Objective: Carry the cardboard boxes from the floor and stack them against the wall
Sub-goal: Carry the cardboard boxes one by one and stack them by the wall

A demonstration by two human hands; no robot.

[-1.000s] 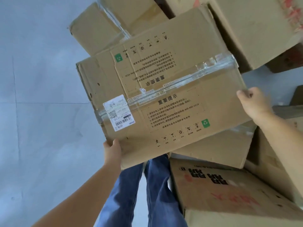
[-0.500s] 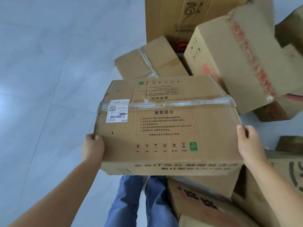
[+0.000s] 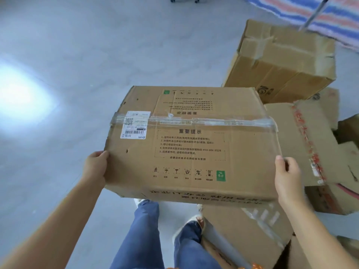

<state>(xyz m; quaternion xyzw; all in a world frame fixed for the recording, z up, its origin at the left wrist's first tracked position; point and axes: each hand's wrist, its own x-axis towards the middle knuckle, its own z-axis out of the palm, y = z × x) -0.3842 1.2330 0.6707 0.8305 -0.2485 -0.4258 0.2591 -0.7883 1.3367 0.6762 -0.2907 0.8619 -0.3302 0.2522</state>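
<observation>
A: Where is the cardboard box (image 3: 191, 146)?
B: I see it lifted above the floor (image 3: 77, 55), level.
A: Hands?
B: My left hand (image 3: 95, 167) grips its left edge; right hand (image 3: 287, 176) grips the right edge, thumb on top.

Pale grey floor (image 3: 77, 55) under your feet, glare patch at its left edge, cardboard boxes (image 3: 281, 61) heaped along its right edge, one taped box (image 3: 246, 233) just beside your right shoe, striped tarp (image 3: 330, 16) at its far right corner
</observation>
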